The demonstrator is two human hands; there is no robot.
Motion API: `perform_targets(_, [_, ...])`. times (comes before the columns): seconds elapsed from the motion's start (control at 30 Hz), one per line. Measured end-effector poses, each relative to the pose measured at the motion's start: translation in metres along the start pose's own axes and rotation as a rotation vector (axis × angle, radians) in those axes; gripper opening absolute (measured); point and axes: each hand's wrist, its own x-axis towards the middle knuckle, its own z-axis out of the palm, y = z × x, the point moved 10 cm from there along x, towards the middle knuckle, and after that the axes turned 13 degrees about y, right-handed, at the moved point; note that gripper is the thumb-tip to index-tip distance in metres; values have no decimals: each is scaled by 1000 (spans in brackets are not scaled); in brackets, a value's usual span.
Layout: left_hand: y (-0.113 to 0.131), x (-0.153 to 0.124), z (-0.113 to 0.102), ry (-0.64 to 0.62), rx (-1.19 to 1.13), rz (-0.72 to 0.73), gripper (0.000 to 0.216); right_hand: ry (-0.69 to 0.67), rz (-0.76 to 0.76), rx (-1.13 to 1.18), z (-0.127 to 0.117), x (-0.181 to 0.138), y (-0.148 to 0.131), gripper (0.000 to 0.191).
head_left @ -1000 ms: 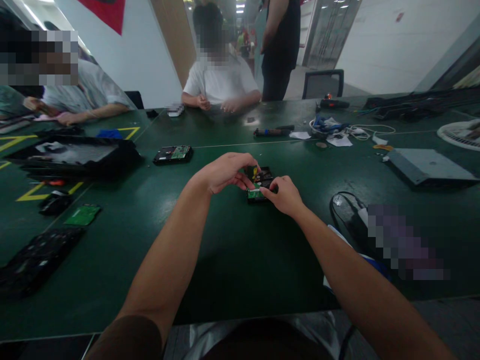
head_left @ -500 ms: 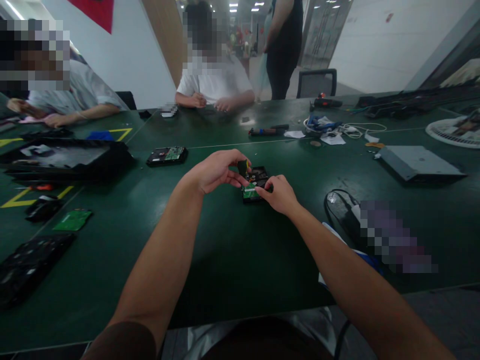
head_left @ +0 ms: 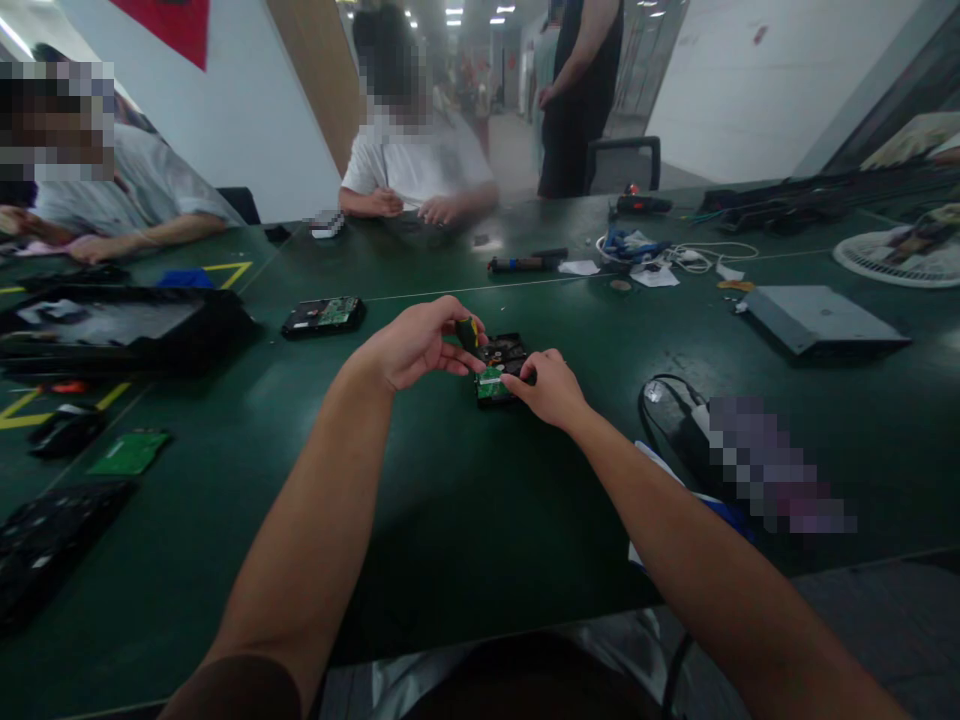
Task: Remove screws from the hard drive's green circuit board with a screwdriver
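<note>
Head view: Left hand point(head_left: 420, 345) pinches a screwdriver point(head_left: 468, 334) at the drive point(head_left: 491, 386), between both hands on the table point(head_left: 465, 520); right hand point(head_left: 551, 390) touches its right side, grip unclear. Apparently mid-screw work, calling next for a seated tip and steady drive.

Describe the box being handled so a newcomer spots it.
On the green table, find the wearer's left hand and right hand. Between them sits a small black box with a green board; unlike the similar box farther left, the right hand touches it.
</note>
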Motion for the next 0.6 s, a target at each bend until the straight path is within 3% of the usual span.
perform_targets(0.4, [3, 0, -6, 99, 93, 29, 26, -45, 39, 24, -3, -3, -3, 37])
perform_targets(0.6, [2, -1, 4, 49, 56, 36, 27, -27, 16, 22, -2, -2, -4, 36])
